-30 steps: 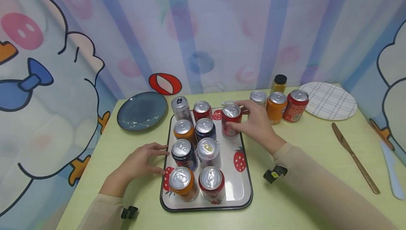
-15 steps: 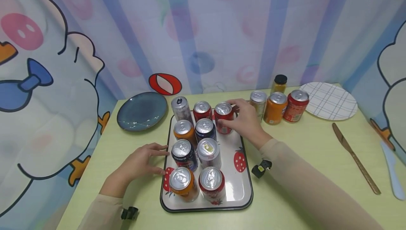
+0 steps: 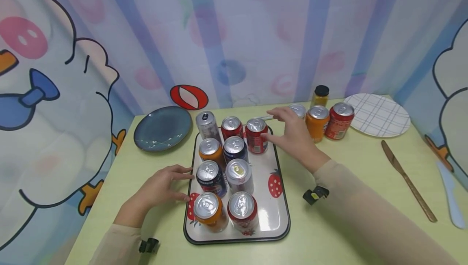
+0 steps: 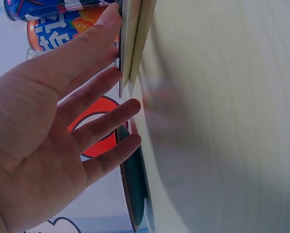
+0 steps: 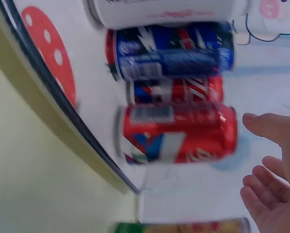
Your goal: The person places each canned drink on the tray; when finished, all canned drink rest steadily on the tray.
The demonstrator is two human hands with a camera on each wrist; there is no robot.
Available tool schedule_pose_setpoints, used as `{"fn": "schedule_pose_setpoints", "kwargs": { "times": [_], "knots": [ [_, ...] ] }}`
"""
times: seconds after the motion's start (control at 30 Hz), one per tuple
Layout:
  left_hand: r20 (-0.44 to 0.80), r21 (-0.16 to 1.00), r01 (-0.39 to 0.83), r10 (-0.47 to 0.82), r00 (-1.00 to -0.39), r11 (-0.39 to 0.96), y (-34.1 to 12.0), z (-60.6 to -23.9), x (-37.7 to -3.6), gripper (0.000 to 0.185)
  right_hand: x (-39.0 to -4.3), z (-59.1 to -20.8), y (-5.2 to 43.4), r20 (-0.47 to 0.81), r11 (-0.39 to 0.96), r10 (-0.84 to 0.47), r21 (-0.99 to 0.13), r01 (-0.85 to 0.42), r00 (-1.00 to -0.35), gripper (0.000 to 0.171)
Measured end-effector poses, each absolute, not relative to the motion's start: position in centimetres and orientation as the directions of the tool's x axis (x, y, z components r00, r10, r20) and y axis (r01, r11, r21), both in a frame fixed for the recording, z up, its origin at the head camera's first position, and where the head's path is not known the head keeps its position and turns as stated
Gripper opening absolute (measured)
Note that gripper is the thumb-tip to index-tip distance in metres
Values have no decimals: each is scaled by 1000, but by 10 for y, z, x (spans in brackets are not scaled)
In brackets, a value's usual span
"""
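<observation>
We have our right hand [image 3: 292, 137] with its grip apart, fingers relaxed, just right of the red can [image 3: 256, 135] standing in the tray's [image 3: 279, 212] top right corner. Our left hand [image 3: 162, 186], grip also apart, touches the tray's left edge. To do this well, we should keep that edge steadied. Open room lies down the tray's right side; three cans [image 3: 319, 122] crowd the worktop [image 3: 347, 184] at upper right.

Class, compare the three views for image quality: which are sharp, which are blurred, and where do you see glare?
Head view: sharp, evenly lit, glare on the tray. Left wrist view: the left hand is sharp, the table beside it smeared. Right wrist view: motion blur softens the red can and the right hand.
</observation>
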State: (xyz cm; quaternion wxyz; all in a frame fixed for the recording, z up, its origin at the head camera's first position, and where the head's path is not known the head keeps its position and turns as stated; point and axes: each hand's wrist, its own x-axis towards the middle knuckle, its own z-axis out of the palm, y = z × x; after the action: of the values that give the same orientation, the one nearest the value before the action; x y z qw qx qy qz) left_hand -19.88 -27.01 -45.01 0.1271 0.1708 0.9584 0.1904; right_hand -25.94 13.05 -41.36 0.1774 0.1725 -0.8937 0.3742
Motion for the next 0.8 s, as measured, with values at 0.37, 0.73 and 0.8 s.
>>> {"fn": "schedule_pose_setpoints", "kwargs": {
  "times": [0.37,0.73,0.8],
  "knots": [
    [-180,403,272,367,-912,874,-270,-452,-198,61,-273,-398,189,481,711,-131,-564,-420,-867,59],
    [-175,402,271,364,-915,875,-270,-451,-198,61,-290,-410,220,336,778,-191,-521,-351,-922,65],
    [-176,406,267,361,-916,874,-270,-451,-198,61,-291,-412,222,338,780,-198,-513,-357,-920,64]
  ]
}}
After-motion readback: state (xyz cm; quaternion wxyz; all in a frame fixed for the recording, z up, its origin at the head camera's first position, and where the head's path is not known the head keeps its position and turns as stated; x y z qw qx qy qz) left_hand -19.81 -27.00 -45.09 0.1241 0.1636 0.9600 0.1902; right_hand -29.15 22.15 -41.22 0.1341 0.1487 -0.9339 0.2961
